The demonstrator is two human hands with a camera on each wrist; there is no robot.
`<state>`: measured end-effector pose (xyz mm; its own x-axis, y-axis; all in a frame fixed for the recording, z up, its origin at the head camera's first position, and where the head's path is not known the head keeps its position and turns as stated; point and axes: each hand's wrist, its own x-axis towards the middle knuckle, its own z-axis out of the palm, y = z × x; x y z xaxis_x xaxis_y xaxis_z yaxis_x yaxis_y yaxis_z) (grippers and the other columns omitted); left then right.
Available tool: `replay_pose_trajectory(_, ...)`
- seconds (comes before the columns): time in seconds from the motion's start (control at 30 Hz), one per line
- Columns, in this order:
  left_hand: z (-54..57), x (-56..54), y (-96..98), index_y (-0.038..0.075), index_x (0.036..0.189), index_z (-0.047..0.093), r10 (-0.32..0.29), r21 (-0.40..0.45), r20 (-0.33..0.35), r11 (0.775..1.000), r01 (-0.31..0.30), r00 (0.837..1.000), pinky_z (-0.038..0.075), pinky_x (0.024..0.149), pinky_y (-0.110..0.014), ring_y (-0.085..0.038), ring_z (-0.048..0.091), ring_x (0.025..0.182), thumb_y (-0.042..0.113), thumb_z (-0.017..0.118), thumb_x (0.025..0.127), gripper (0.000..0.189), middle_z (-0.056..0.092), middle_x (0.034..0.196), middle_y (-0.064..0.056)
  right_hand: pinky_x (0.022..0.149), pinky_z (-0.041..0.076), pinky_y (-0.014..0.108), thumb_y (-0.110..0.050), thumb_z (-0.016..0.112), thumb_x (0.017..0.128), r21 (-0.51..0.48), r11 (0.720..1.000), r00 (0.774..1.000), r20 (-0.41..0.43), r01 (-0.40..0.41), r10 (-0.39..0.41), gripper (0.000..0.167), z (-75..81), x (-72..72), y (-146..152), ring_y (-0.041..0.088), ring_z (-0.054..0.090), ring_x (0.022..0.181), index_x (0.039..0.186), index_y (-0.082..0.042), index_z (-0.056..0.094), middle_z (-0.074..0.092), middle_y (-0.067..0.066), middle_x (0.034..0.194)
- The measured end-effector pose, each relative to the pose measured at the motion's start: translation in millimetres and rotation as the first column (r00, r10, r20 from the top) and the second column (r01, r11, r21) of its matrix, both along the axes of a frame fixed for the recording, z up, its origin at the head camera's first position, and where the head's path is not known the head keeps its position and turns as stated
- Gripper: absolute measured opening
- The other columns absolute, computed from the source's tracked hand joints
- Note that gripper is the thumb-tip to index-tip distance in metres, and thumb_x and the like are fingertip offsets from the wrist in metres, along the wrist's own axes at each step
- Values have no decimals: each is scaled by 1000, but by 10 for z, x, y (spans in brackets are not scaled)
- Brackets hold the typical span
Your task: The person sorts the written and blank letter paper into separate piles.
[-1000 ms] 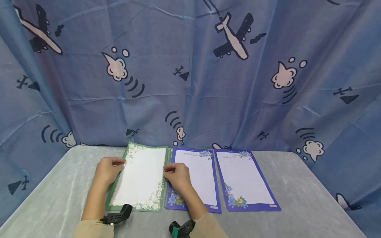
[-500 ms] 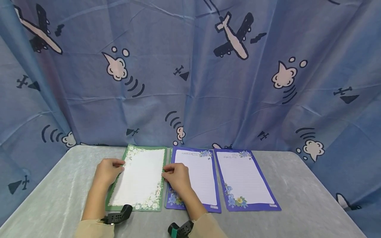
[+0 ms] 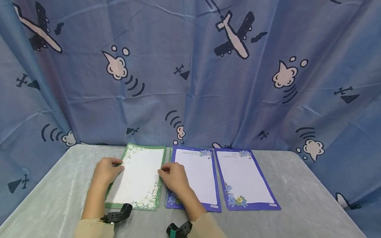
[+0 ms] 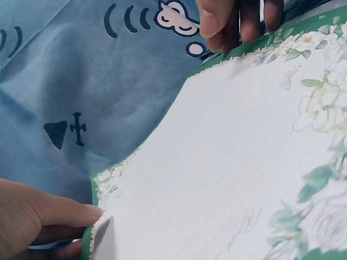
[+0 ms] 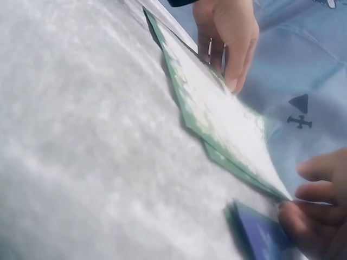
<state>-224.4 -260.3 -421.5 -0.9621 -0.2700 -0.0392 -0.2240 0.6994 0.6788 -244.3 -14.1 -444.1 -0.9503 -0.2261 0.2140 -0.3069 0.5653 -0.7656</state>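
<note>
A sheet of writing paper with a green border and white flowers (image 3: 140, 178) lies at the left of the table. My left hand (image 3: 107, 169) pinches its left edge, and my right hand (image 3: 175, 178) pinches the right edge between thumb and fingers. Seen from the right wrist, the green-bordered paper (image 5: 222, 116) bows up between the hands, and a second green edge (image 5: 233, 165) shows beneath it. Just right of it lies a blue-purple-bordered sheet (image 3: 197, 172) with blue flowers, partly hidden under my right hand and forearm.
Another blue-purple-bordered sheet (image 3: 245, 178) lies farther right. A green edge peeks out behind the middle sheet. The grey cloth-covered table (image 3: 309, 191) runs back to a blue curtain (image 3: 190, 72) printed with planes and clouds. Both wrists wear black camera bands.
The green-bordered sheet has shifted slightly left, its lower right corner most of all. My right hand has moved a little left with it, while my left hand has hardly moved.
</note>
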Motion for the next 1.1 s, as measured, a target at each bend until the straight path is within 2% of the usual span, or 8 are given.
replay_pose_trajectory(0.27,42,7,28,-4,121,71,4,-30,-8,1000,-4,1000,50,95,-58,-47,62,115,10,68,92,32,67,125,-29,58,48,23,-19,73,92,55,998,1000,8,-9,8,28,52,51,-25,5,56,63,114,-2,76,73,5,78)
replay_pose_trajectory(0.47,53,0,44,-4,122,69,13,-36,22,999,-12,1000,50,96,-58,-47,62,115,11,68,92,35,67,126,-29,58,44,22,-19,72,92,82,996,999,3,-37,37,31,36,51,-11,6,49,61,117,-2,74,63,0,69)
replay_pose_trajectory(0.63,65,2,66,-5,126,67,6,-42,47,999,-4,999,50,96,-58,-48,60,118,12,68,92,39,63,131,-30,58,44,22,-18,72,92,77,997,1000,-2,-31,31,26,12,39,-1,6,49,63,113,-3,75,62,-1,69)
replay_pose_trajectory(0.73,85,4,93,-4,126,67,0,-71,54,997,3,999,50,96,-58,-48,60,120,13,69,91,40,63,132,-29,53,39,21,-18,71,93,81,996,1000,-7,-30,31,20,17,34,-3,6,45,58,105,-4,76,55,-4,62)
replay_pose_trajectory(0.9,158,16,130,-2,125,69,-9,-124,91,992,21,996,51,93,-58,-48,60,118,16,71,90,40,65,131,-26,47,33,20,-17,71,92,101,994,999,-28,-32,35,24,35,33,-8,5,39,50,109,-1,76,46,-7,54)
replay_pose_trajectory(1.1,217,29,125,-3,127,68,-16,-126,127,991,32,992,50,94,-59,-50,59,118,16,70,90,41,64,133,-27,47,31,21,-17,71,93,122,992,999,-41,-27,33,20,38,29,-26,5,36,48,106,-4,78,41,-7,51)
